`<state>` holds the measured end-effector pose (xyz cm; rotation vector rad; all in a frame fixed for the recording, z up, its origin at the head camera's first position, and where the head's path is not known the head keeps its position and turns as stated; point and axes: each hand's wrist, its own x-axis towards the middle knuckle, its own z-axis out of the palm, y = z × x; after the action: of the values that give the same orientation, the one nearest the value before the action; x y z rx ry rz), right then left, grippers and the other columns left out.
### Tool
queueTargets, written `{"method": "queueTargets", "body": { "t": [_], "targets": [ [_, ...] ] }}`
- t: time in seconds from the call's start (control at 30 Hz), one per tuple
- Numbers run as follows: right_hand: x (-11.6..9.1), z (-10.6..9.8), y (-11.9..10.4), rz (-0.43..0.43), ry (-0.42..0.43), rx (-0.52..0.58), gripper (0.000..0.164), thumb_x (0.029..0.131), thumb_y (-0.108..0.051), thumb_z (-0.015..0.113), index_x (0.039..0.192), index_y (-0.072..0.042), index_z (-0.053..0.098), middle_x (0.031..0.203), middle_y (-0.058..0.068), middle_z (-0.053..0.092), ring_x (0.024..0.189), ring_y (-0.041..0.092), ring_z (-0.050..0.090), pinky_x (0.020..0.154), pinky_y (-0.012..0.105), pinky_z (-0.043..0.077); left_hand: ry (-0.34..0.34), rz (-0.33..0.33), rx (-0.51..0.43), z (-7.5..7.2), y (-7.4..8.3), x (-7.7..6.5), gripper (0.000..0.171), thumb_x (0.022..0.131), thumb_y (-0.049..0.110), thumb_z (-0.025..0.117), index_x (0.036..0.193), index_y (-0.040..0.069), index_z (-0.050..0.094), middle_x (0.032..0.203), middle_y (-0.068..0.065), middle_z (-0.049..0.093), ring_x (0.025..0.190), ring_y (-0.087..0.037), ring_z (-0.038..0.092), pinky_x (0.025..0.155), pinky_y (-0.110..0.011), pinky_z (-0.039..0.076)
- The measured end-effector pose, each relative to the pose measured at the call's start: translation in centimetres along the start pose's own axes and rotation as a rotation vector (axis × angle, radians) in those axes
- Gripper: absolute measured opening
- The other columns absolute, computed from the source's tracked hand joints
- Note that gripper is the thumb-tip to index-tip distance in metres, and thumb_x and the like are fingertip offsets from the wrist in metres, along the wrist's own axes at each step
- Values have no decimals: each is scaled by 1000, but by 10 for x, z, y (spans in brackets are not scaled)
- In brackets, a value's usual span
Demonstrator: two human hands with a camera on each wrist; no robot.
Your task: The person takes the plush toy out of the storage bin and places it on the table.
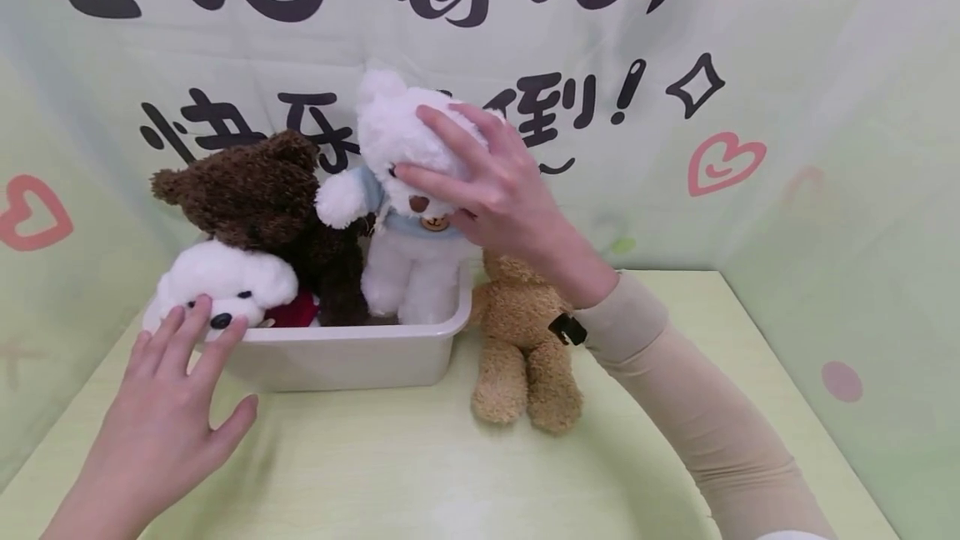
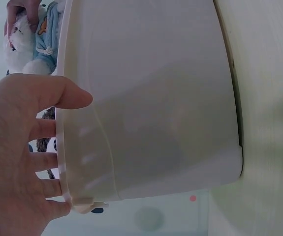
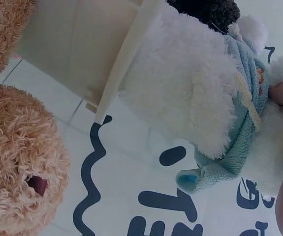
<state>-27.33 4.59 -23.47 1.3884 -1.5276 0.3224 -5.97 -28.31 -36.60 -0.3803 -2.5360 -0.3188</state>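
A white teddy bear (image 1: pixel 414 273) in a light blue hooded top is upright at the right end of the white plastic bin (image 1: pixel 337 361). My right hand (image 1: pixel 498 190) grips its head, fingers spread over the face and top. In the right wrist view the bear's blue top (image 3: pixel 247 98) shows beside my thumb (image 3: pixel 281 93). My left hand (image 1: pixel 168 407) is at the bin's front left, fingers lightly bent and apart at the rim (image 2: pixel 61 147). Just behind those fingers lies a white plush dog (image 1: pixel 225 277) with something red at its neck. A dark brown teddy bear (image 1: pixel 251 190) leans beside it in the bin.
A tan teddy bear (image 1: pixel 517 340) sits on the pale wooden table (image 1: pixel 375 457) right of the bin, its head mostly hidden by my right forearm. Behind stands a light cloth backdrop (image 1: pixel 600 173) with black lettering, close to the bin.
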Motion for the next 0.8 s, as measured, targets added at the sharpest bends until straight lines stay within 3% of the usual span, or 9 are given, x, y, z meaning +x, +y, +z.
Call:
{"method": "queueTargets", "body": {
  "t": [0.27,0.57,0.8],
  "targets": [
    [4,-22,11,59,146,9,46,76,-1,75,120,-15,71,136,29,58,123,51,51,109,52,40,7,5,2,0,-2,-1,73,89,45,53,147,0,48,160,-34,28,145,-59,22,119,-66,6],
    [1,-56,11,138,319,100,39,73,3,67,107,-13,76,127,29,63,120,50,51,103,57,46,-11,0,3,-3,-2,0,75,84,37,61,149,1,46,161,-33,27,147,-57,20,120,-64,4],
    [1,-78,11,192,380,87,38,72,2,67,105,-16,76,126,27,64,119,50,52,101,57,46,-38,-10,8,-3,0,1,75,83,33,65,148,0,46,160,-34,26,146,-58,19,121,-63,3]
  ]
}}
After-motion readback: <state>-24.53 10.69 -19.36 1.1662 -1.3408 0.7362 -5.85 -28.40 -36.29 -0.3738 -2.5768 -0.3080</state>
